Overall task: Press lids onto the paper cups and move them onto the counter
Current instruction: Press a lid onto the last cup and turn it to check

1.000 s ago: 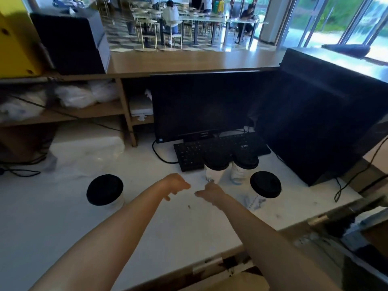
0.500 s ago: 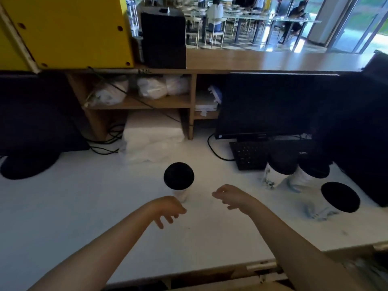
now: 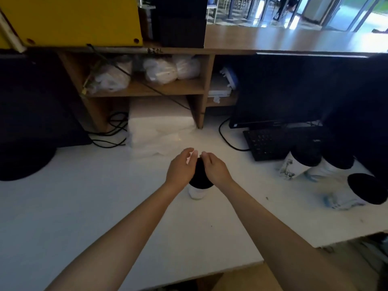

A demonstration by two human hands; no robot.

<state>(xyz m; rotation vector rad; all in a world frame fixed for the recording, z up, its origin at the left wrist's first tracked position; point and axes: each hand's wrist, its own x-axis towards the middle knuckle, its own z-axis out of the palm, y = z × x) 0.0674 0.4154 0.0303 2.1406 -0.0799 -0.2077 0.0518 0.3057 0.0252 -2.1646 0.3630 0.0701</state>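
White work surface (image 3: 84, 206), matte and smooth, lightly scuffed near the right edge.

Item 1: paper cup (image 3: 197, 191), white, round, standing upright near the middle of the work surface, topped with a black domed lid (image 3: 199, 175). Left hand (image 3: 181, 169) and right hand (image 3: 214, 168) flank the lid from either side, palms curved inward, fingers spread and loosely arched over its top; fingertips of the 2 hands nearly meet beyond the lid. Whether the palms actually press on the lid cannot be told. Both forearms are bare.

Items 2–4: 3 lidded cups (image 3: 298, 164), white paper with pale blue print, black round lids, grouped at the right of the surface, well apart from item 1. They look tilted through the wide-angle lens. The nearest one (image 3: 365, 191) shows its lid as a flat black disc.

Black keyboard (image 3: 270, 143), matte, just behind the group of 3. Black monitor (image 3: 279, 91), flat glossy panel, behind the keyboard.

Wooden shelf unit (image 3: 147, 91), brown laminate, holding crinkled translucent plastic bags (image 3: 159, 70). White soft wrapped bundle (image 3: 159, 127) under the shelf. Looped black cables (image 3: 113, 131) to its left.

Raised wooden counter (image 3: 294, 40), smooth and reflective. Yellow panel (image 3: 69, 17), top left.
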